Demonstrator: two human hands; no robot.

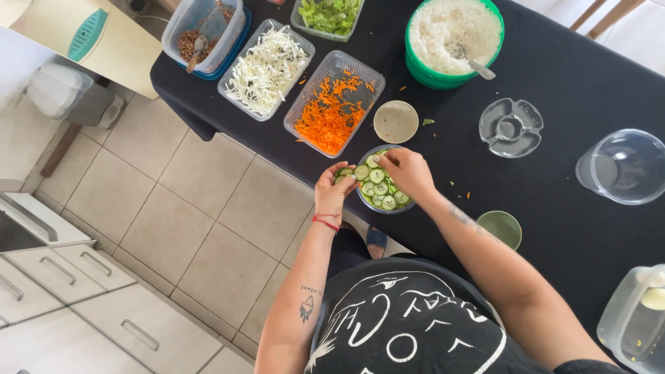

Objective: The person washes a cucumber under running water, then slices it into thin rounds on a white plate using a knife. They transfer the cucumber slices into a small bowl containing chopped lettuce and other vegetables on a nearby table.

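A table under a black cloth carries a spread of containers — clear tubs of shredded cabbage, grated carrot, lettuce and brown grains, a green bowl of rice, a glass bowl of cucumber slices, a small sauce dish, a divided glass dish, a clear jug and a small green bowl.

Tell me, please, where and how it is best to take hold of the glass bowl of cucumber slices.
Probably grip the bowl of cucumber slices by its rim, from its near side: the left hand already steadies one edge, and the carrot tray crowds the far side.
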